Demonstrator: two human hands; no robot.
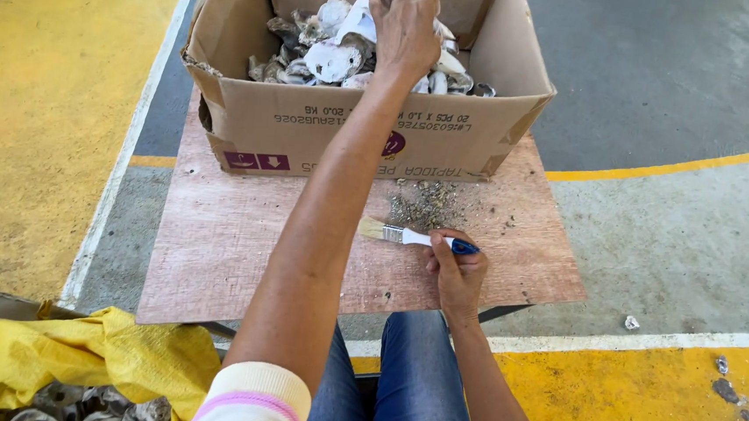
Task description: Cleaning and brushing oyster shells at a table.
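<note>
Left hand [405, 30]: reaching into the brown cardboard box [354, 130], fingers curled down on the heap of grey-white oyster shells [333, 54]; whether it grips one, I cannot tell.
Right hand [456, 273]: closed around the blue-and-white handle of a small paintbrush [412, 236], which lies on the reddish plywood board [232, 236].
Handling: the shells look rigid, rough and sharp-edged, likely brittle; best pinched across the flat faces.
Nearby: grit pile [423, 205] on the board; yellow sack [75, 352] of shells, lower left.

A single head-worn camera looked steeply down and forward from above the seated person. The view was close: the left hand [405, 30] reached to the top edge inside the cardboard box [362, 130], and the right hand [456, 273] sat lower, nearer the lens, over the plywood board [215, 234]. Floor framed both sides. No second view was supplied.
</note>
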